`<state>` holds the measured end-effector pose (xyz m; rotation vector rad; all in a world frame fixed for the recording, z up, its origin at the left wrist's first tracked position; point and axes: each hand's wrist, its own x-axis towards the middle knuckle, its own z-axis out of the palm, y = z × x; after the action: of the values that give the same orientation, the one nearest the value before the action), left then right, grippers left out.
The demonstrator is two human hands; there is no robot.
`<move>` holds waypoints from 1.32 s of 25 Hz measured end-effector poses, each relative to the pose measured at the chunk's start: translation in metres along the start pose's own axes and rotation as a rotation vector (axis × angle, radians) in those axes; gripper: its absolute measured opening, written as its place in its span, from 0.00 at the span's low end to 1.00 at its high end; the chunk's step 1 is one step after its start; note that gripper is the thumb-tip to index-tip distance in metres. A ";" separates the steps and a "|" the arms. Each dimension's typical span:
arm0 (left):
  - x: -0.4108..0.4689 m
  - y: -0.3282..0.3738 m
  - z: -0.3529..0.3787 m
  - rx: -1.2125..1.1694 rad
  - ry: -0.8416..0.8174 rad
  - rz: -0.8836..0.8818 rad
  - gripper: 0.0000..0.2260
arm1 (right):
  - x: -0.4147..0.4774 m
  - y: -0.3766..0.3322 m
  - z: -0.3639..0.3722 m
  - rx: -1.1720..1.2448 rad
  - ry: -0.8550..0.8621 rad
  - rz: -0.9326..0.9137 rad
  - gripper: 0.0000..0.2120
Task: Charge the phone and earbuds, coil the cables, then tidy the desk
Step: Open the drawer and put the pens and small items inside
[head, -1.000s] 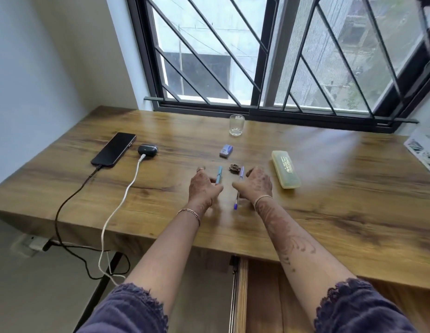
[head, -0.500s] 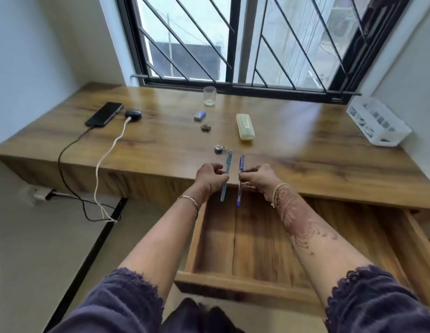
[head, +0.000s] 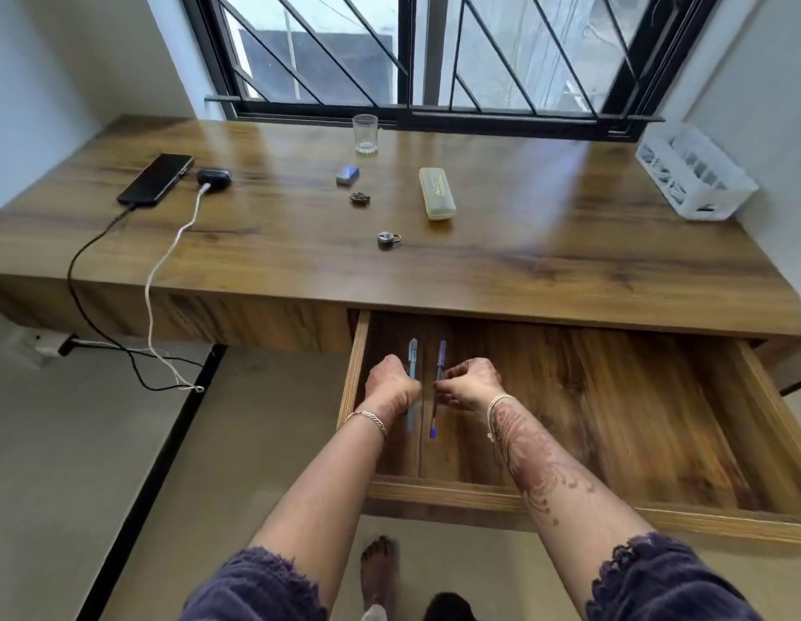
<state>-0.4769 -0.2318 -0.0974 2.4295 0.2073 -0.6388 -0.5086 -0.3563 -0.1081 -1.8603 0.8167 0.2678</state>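
Note:
My left hand point(head: 389, 387) is closed around a light blue pen point(head: 411, 351), and my right hand point(head: 468, 382) grips a dark blue pen point(head: 441, 356). Both pens are held low inside the open wooden drawer point(head: 613, 396) under the desk point(head: 546, 262). At the desk's far left lies a black phone point(head: 156, 179) with a black cable point(head: 83, 257) plugged in. Beside it sits a dark earbuds case point(head: 214, 177) with a white cable point(head: 166, 262) attached. Both cables hang loose over the desk's front edge.
On the desk stand a drinking glass point(head: 365, 134), a small blue eraser point(head: 347, 174), a dark small object point(head: 359, 198), a small padlock point(head: 387, 239) and a yellow-green case point(head: 437, 193). A white basket point(head: 694, 177) sits at the far right. A wall plug point(head: 54, 345) is low left.
My hands carried the two pens from the desk top, over its front edge and down into the drawer. The view has pulled back and tilted down. The padlock now shows on the desk.

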 end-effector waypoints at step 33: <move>-0.004 0.045 -0.072 -0.308 0.340 0.296 0.07 | -0.008 -0.084 -0.019 -0.168 0.219 -0.495 0.12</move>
<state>-0.4390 -0.2244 -0.0214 2.1933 0.0728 -0.0532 -0.4637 -0.3504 -0.0347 -2.2087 0.4608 -0.1886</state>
